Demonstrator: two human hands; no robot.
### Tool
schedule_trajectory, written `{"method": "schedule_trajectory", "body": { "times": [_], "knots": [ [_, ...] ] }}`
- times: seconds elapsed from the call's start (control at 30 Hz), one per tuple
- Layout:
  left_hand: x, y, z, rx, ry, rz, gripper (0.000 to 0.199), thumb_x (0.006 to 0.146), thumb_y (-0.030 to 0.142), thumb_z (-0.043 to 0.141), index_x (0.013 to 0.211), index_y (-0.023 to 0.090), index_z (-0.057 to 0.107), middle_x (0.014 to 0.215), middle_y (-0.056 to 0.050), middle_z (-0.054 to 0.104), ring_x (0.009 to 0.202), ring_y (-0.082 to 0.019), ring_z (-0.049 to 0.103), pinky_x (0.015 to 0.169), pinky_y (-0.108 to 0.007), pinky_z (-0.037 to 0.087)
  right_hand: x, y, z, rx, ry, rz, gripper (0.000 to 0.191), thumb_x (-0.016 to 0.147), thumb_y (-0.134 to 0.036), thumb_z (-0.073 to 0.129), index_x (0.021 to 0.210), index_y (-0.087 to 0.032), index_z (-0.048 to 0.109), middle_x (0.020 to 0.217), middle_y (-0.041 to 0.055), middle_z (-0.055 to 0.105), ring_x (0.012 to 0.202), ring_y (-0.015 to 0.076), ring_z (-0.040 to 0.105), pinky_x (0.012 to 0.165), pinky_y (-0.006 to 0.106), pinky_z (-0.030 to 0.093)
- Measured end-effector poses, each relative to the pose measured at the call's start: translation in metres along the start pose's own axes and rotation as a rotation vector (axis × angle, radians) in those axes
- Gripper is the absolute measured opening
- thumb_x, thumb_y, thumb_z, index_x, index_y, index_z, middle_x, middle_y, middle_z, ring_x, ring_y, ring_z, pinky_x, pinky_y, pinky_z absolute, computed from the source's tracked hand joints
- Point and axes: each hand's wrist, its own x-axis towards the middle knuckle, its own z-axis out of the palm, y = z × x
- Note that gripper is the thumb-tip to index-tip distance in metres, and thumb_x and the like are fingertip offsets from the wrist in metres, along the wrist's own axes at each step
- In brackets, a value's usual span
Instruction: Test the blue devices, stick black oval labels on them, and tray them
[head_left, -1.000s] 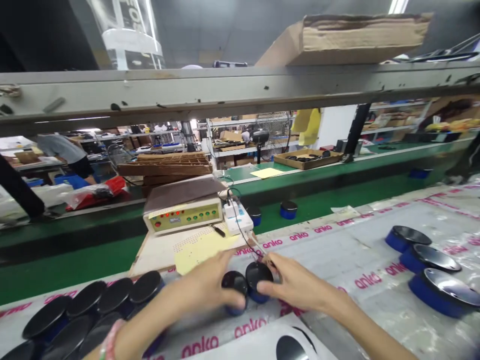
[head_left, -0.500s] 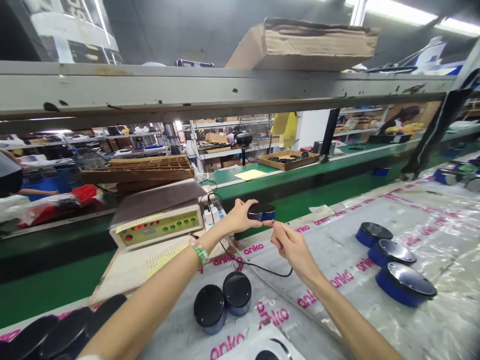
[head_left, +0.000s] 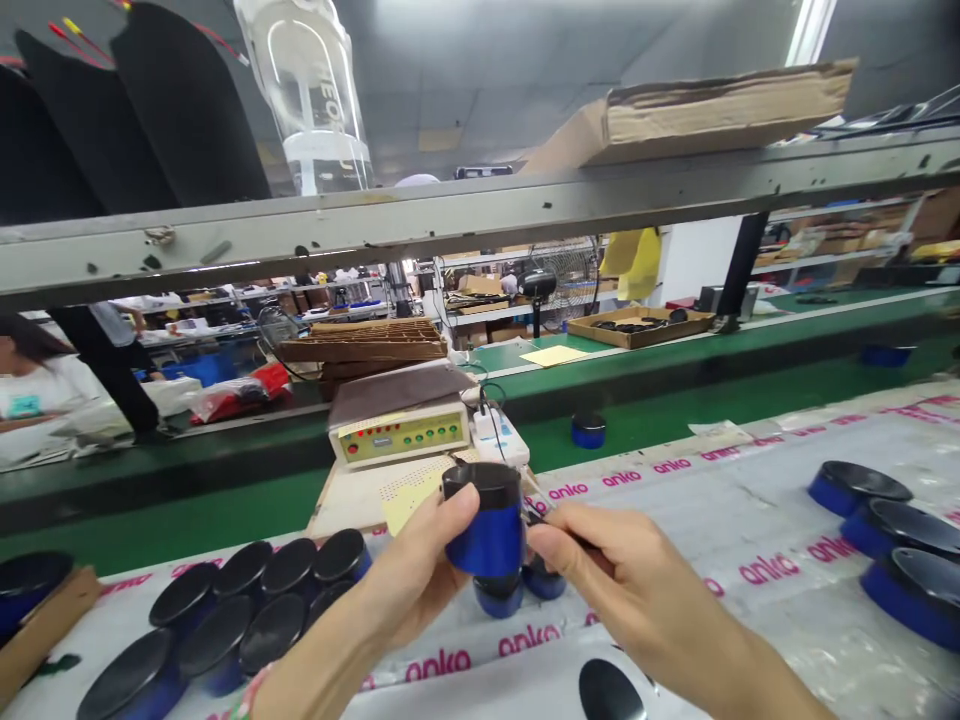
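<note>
My left hand [head_left: 424,560] holds up a round blue canister with a black top [head_left: 486,535], fingers wrapped round its left side and thumb on its front. Close to the canister's right side, my right hand [head_left: 615,560] is closed in a pinch on a small dark piece that looks like a cable end [head_left: 534,517], mostly hidden by the fingers. Whether it touches the canister I cannot tell. Behind and below the held one stand two more such canisters [head_left: 499,597], partly covered. A white sheet with a black oval [head_left: 611,690] lies in front of me.
Several canisters [head_left: 214,635] are grouped on the left, and three [head_left: 859,485] stand at right. A tester box with lights and buttons [head_left: 405,435] sits behind my hands, beside a white power strip [head_left: 499,435]. One canister [head_left: 588,430] is on the green belt [head_left: 652,415]. A shelf beam [head_left: 465,220] crosses above.
Both hands have come back from over the belt's edge towards me. My left hand now holds a canister up close; another remains on the belt. The view has turned left.
</note>
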Motion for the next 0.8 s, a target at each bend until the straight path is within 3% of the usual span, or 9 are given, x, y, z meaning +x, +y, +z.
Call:
{"method": "schedule_trajectory", "body": {
  "times": [0.1, 0.37, 0.57, 0.7, 0.8],
  "knots": [
    [-0.009, 0.001, -0.001, -0.010, 0.034, -0.013, 0.044, 0.077, 0.051, 0.068, 0.110, 0.022, 0.060, 0.103, -0.004, 0.067, 0.086, -0.017, 0.063, 0.067, -0.022, 0.047, -0.003, -0.009, 0.003, -0.015, -0.043, 0.009, 0.036, 0.097, -0.039, 0.041, 0.067, -0.021, 0.044, 0.060, -0.0057, 0.045, 0.054, 0.0082, 0.040, 0.050, 0.021, 0.030],
    [-0.016, -0.007, -0.009, -0.013, 0.090, -0.032, 0.052, 0.077, 0.056, 0.062, 0.115, 0.020, 0.059, 0.106, -0.005, 0.065, 0.098, -0.021, 0.058, 0.080, -0.026, 0.045, -0.002, -0.018, 0.010, -0.239, -0.087, 0.038, 0.041, 0.097, -0.042, 0.039, 0.061, -0.021, 0.037, 0.053, -0.0056, 0.040, 0.047, 0.0086, 0.037, 0.045, 0.022, 0.028],
    [-0.026, -0.010, -0.013, 0.505, 0.127, 0.186, 0.063, 0.073, 0.056, 0.070, 0.120, 0.023, 0.045, 0.101, -0.003, 0.061, 0.094, -0.020, 0.056, 0.084, -0.029, 0.043, -0.006, -0.017, 0.022, -0.492, 0.052, -0.065, 0.039, 0.095, -0.037, 0.042, 0.058, -0.023, 0.042, 0.045, -0.0047, 0.046, 0.039, 0.0104, 0.042, 0.039, 0.024, 0.028],
    [-0.033, -0.003, -0.014, 0.751, 0.052, 0.229, 0.063, 0.078, 0.054, 0.065, 0.128, 0.027, 0.037, 0.108, -0.004, 0.057, 0.096, -0.021, 0.057, 0.086, -0.032, 0.046, -0.012, -0.011, 0.025, -0.421, 0.056, -0.086, 0.037, 0.095, -0.034, 0.041, 0.060, -0.024, 0.044, 0.048, -0.0041, 0.052, 0.039, 0.0102, 0.046, 0.037, 0.021, 0.032],
    [-0.034, -0.004, -0.015, 1.096, 0.026, 0.467, 0.069, 0.079, 0.053, 0.065, 0.136, 0.033, 0.033, 0.122, -0.007, 0.045, 0.108, -0.024, 0.052, 0.095, -0.036, 0.045, -0.018, -0.002, 0.027, -0.322, -0.003, -0.030, 0.023, 0.095, -0.028, 0.040, 0.077, -0.025, 0.055, 0.064, -0.0025, 0.063, 0.053, 0.0120, 0.058, 0.048, 0.018, 0.045]
  ]
}}
